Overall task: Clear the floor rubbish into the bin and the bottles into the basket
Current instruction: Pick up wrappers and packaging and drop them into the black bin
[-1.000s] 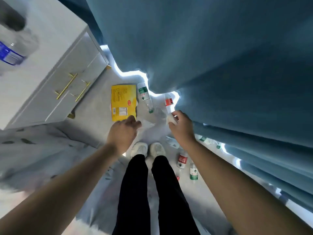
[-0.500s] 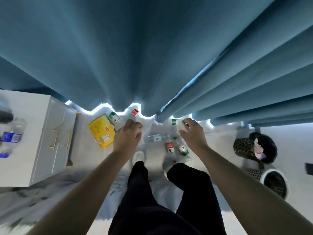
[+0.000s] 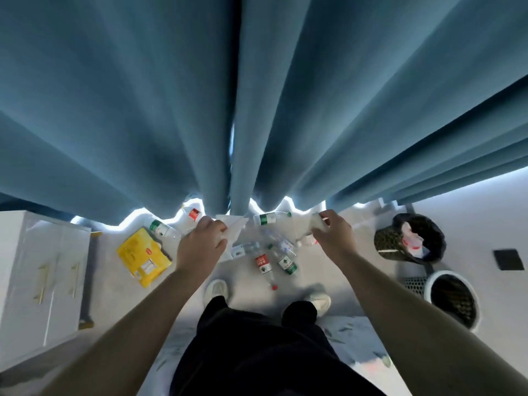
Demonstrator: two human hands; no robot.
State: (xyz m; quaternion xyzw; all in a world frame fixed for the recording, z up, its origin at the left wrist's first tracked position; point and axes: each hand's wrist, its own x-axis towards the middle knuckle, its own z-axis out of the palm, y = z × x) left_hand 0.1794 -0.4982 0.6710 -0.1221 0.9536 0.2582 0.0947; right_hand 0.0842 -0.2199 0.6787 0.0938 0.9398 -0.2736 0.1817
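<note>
Under curtain point(image 3: 257, 110), floor point(image 3: 328, 270): bottles point(image 3: 263, 262) and yellow packet point(image 3: 143, 255) are strewn.
Left hand point(image 3: 200, 247): white paper point(image 3: 234, 224) is gripped.
Right hand point(image 3: 334, 238): white wad point(image 3: 315, 222) is pinched.
Bin point(image 3: 383, 244), basket point(image 3: 437, 277): stood side by side, right of bottles.

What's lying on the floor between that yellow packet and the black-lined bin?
Head view: scattered plastic bottles, red- and green-labelled, lie there; the left hand and right hand, each gripping white rubbish, hang above them.

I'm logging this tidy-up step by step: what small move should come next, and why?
Probably carry the right hand over to the black-lined bin and drop its crumpled paper there: the hand grips rubbish, not a bottle, and that bin, already holding rubbish, stands to the right.
</note>
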